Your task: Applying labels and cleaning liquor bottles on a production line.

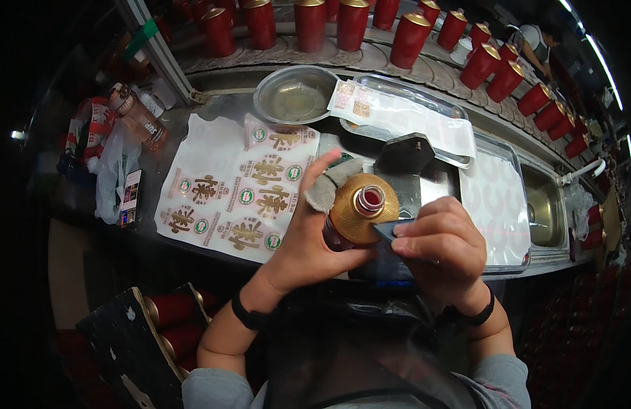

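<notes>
A red bottle with a gold shoulder (353, 221) and an open neck stands in front of me, its mouth facing up toward the camera. Wrapped around its left side is my left hand (305, 238), with grey cloth covers on some fingers. My right hand (444, 244) pinches a thin dark blue flat scraper (385, 230), whose edge meets the bottle's near right side. Most of the bottle's body is hidden below its shoulder. Left of the bottle lies a white decal sheet (216, 160) printed with gold characters and green round marks.
Behind are a metal bowl of liquid (264, 112), a tray with another decal sheet (438, 131) and a black angular block (405, 155). Farther back, red bottles (411, 41) line a slatted conveyor. Right sit a tray of white backing paper (489, 204) and a sink (558, 238).
</notes>
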Demonstrator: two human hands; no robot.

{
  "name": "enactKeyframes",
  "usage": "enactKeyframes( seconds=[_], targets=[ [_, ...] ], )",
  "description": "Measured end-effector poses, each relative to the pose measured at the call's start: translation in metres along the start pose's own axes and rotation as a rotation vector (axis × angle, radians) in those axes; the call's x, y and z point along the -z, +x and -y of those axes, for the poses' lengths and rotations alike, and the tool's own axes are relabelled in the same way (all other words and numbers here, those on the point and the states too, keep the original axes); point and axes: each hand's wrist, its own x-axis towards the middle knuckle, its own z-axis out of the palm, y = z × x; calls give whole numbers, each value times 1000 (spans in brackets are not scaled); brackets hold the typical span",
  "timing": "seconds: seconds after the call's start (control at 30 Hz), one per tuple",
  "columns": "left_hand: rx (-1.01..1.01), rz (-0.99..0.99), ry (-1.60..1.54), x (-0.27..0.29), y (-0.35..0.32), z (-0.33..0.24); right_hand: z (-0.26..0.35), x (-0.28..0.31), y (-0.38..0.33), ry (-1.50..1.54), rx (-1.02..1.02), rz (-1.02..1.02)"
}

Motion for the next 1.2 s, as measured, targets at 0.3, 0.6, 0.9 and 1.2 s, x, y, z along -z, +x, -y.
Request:
enactKeyframes(
  seconds=[0.3, 0.6, 0.9, 1.2],
  targets=[
    [-145, -350, 406, -23, -7, -8, -6, -22, -8, 81, -13, -9],
    [-111, -310, 317, -15, -7, -5, 0, -24, -2, 46, -61, -49],
    [-94, -294, 282, -20, -13, 2, 4, -25, -1, 115, -130, -18],
    [-258, -342, 435, -20, -15, 1, 11, -30, 0, 98, -166, -83]
  ],
)
